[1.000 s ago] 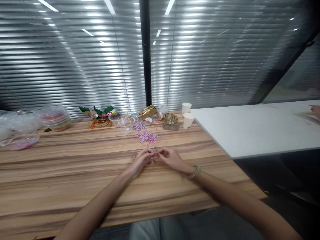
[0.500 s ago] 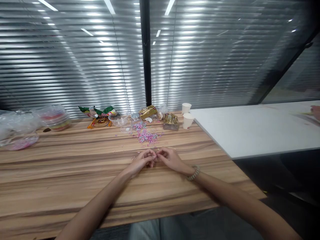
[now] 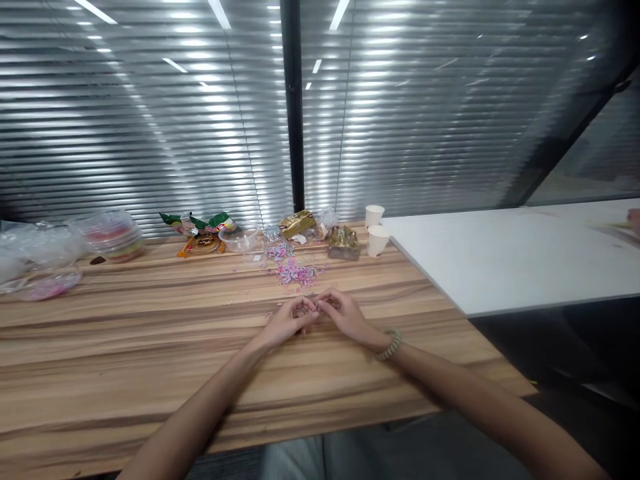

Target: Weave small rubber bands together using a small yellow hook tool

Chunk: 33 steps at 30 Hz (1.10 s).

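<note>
My left hand [image 3: 286, 321] and my right hand [image 3: 344, 315] meet fingertip to fingertip on the wooden table [image 3: 150, 347], pinching something tiny between them that I cannot make out. A loose heap of small pink and pale beads [image 3: 296, 273] lies just beyond the fingers. A beaded bracelet [image 3: 391, 345] circles my right wrist.
At the back stand a clear bowl [image 3: 241, 239], snack wrappers [image 3: 200, 227], a gold packet [image 3: 296, 223], a small box [image 3: 343, 243] and two paper cups [image 3: 376, 230]. Plastic containers [image 3: 113, 235] sit far left. A white table [image 3: 510, 257] adjoins on the right, another person's hand [image 3: 634, 217] at its far edge.
Both hands have shifted slightly forward toward the bead heap, fingertips staying together.
</note>
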Motion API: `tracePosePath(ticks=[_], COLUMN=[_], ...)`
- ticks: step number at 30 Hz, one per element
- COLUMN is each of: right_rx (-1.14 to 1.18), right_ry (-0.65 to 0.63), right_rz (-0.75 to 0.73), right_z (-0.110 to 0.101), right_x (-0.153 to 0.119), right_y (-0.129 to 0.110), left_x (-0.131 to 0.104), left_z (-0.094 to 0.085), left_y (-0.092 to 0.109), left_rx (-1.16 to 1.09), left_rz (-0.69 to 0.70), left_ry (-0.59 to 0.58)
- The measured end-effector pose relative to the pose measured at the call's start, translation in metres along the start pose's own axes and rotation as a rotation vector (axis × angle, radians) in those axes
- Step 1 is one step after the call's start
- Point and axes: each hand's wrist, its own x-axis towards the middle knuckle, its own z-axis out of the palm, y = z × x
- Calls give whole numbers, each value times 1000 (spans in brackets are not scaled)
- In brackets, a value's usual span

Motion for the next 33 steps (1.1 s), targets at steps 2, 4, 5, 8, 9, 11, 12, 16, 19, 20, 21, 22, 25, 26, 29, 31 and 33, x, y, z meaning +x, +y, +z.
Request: tracePosePath(ticks=[2, 4, 5, 8, 9, 11, 12, 16, 19, 20, 21, 22, 25, 26, 29, 31, 33], right_rx=[-18, -24, -33, -72, -79, -75, -74, -76, -8, 9, 12, 5, -75, -127, -362, -511, -604], right_ry=[-4, -20, -29, -57, -64, -67, -68, -99, -165, -182, -186, -180, -120, -89, -24, -54, -106], right_rz=[-7, -11, -13, -25, -31, -38, -38, -50, -66, -68, -70, -75, -105, -125, -202, -249, -273], right_z=[0, -1, -1, -3, -4, -5, -5, -5, -4, -4, -4, -5, -11, -14, -27, -35, -41], right_x=[0, 0, 0, 0, 0, 1, 1, 0, -1, -2, -2, -2, 0, 2, 8, 11, 14], right_y=[-1, -1, -2, -3, -4, -5, -6, -9, -11, -12, -12, -12, -7, -5, 3, 7, 10], left_x=[-1, -2, -2, -5, -5, -6, -6, -6, -6, -5, -5, -5, -3, -3, -1, -1, 0], left_z=[-1, -1, -1, 1, 2, 3, 3, -1, -4, -5, -6, -7, -8, -9, -10, -11, -13], left_y=[0, 1, 2, 6, 7, 9, 10, 8, 3, 1, 0, -1, -1, -1, 1, 2, 3], left_rx=[55, 102, 123, 143, 138, 119, 111, 79, 21, -2, -25, -45, -96, -109, -139, -139, -130], left_rz=[-6, 1, 22, 158, 203, 247, 244, 160, 93, 78, 70, 71, 91, 89, 45, 20, 20], left_ry=[-22, -44, -48, -19, -5, 4, 1, 16, 30, 33, 43, 60, 139, 167, 250, 310, 370])
